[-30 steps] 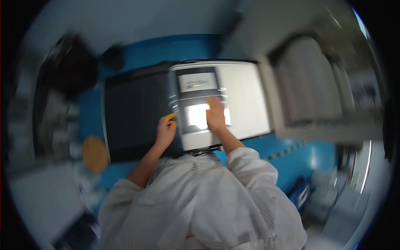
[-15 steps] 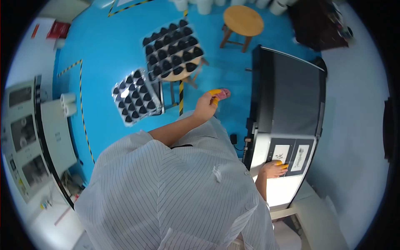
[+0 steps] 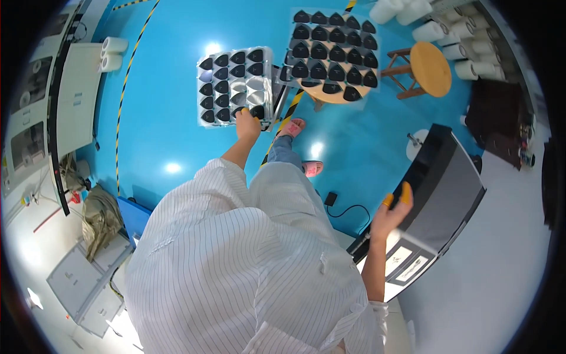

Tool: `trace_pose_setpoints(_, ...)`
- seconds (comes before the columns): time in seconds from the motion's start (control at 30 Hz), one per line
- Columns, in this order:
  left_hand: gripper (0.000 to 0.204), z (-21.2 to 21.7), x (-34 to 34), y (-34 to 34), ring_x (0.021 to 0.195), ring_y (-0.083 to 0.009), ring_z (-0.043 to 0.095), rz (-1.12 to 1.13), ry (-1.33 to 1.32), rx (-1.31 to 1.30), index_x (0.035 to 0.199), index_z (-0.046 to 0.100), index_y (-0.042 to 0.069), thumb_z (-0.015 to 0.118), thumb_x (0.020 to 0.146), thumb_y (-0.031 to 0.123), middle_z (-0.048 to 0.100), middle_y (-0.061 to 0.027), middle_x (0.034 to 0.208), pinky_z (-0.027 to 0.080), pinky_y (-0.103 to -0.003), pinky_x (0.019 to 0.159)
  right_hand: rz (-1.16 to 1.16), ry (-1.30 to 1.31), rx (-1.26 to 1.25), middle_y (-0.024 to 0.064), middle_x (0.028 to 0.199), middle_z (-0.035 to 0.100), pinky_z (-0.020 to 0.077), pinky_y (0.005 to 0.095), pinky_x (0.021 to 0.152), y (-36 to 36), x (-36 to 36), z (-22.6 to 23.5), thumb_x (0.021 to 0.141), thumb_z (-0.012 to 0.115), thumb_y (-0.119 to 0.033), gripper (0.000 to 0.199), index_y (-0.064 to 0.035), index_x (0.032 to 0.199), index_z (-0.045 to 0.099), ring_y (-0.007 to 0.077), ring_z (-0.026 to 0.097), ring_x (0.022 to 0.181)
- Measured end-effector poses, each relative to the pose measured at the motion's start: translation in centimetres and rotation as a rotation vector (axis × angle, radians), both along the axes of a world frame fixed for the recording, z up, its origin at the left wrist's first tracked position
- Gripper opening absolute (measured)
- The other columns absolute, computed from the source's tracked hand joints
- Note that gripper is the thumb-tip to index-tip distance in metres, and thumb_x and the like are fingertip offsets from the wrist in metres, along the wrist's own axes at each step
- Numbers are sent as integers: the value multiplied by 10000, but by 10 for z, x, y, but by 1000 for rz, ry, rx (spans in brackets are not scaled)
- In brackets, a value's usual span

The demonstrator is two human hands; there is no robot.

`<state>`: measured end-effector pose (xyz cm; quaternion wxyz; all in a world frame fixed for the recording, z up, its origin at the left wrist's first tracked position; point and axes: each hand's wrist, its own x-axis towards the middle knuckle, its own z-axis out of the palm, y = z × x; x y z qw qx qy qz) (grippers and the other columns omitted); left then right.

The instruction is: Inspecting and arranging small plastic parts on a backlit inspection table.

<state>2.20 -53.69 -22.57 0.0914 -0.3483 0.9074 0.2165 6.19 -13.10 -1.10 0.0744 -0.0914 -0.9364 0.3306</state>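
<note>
At the near right corner of a clear plastic tray [image 3: 255, 97], the person's left hand [image 3: 248, 125] had its fingertips right at the rounded-triangular black pieces [image 3: 221, 87] seated there, though I couldn't tell whether it gripped one. The right hand [image 3: 391, 216] was loosely unclenched near a dark grey panel [image 3: 448, 203], holding nothing, yellow finger cots [image 3: 406, 192] on its parted fingers.
</note>
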Motion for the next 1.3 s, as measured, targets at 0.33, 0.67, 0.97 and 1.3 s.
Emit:
trace_pose_setpoints(0.33, 437, -48, -18, -43, 1093, -266, 473, -768, -200, -226, 1070, 585, 55, 710, 693, 238, 486, -97, 1176, 399, -380, 867, 573, -533, -102, 203, 1283, 448, 344, 391, 1012, -162, -45, -82, 853, 538, -25, 436, -12, 1282, 457, 351, 432, 1192)
trace_pose_setpoints(0.67, 795, -45, -24, -127, 1168, -360, 440, -81, 45, -63, 1231, 456, -9, 809, 620, 356, 465, -193, 1249, 375, -422, 964, 598, -768, -98, 163, 1104, 589, 457, 370, 880, -212, -85, -158, 867, 554, -81, 387, -32, 1246, 496, 291, 578, 1017)
trace_pose_setpoints(0.97, 564, -114, 0, -265, 873, -224, 635, 460, -279, 459, 1132, 569, -76, 705, 789, 351, 649, -152, 989, 498, -336, 735, 641, -105, 138, 201, 1329, 416, 341, 432, 1022, -264, -196, -154, 801, 629, -101, 454, 43, 1204, 478, 361, 416, 1221)
trace_pose_setpoints(1.3, 441, -79, 0, -279, 769, -256, 640, 317, -548, 399, 917, 637, -105, 638, 741, 299, 664, -181, 872, 477, -369, 619, 672, -152, 676, 244, 1462, 231, 250, 519, 1072, -292, -212, -210, 727, 613, -42, 627, 29, 1310, 395, 401, 255, 1343)
